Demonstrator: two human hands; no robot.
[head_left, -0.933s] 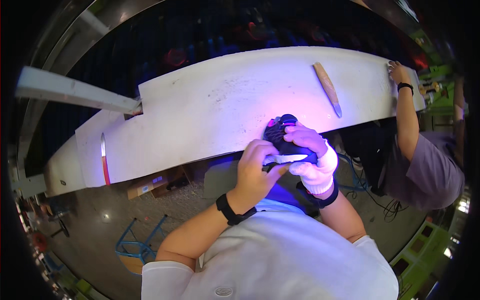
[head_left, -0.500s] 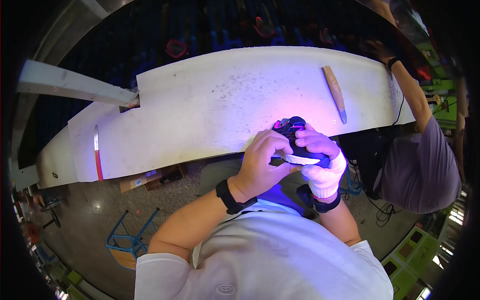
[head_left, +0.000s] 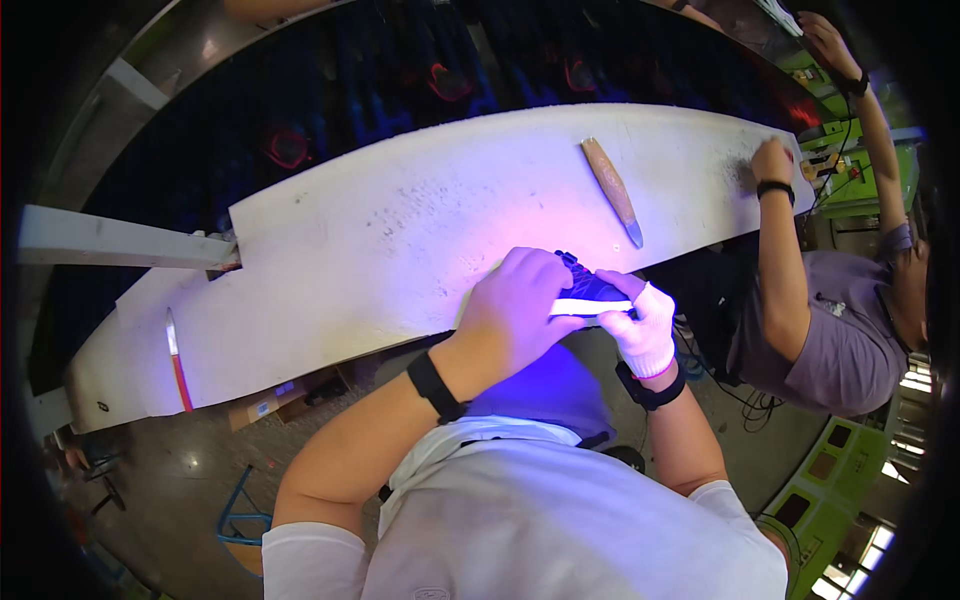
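Note:
A dark shoe with a white sole [head_left: 592, 288] is held between my two hands in front of me, over the near edge of the white worktop. My bare left hand [head_left: 512, 308] covers one end of it, fingers over the upper and thumb along the sole. Gripping the other end is my right hand [head_left: 645, 328], in a white glove that leaves the fingertips bare. Purple light falls on the shoe and both hands. Much of the shoe's upper is hidden behind my left fingers.
On the white worktop [head_left: 330, 270] lie a wooden-handled knife [head_left: 610, 188] and a red-handled knife [head_left: 177, 362]. Beyond it runs a dark belt with red-lit shapes [head_left: 450, 83]. A metal post [head_left: 120, 237] juts in from the left. A co-worker's hand [head_left: 773, 160] rests at the worktop's right end.
The shoe has turned, showing more of its sole's side, and my left hand now covers more of it. My view has shifted. The co-worker's arm has moved from the belt to the worktop.

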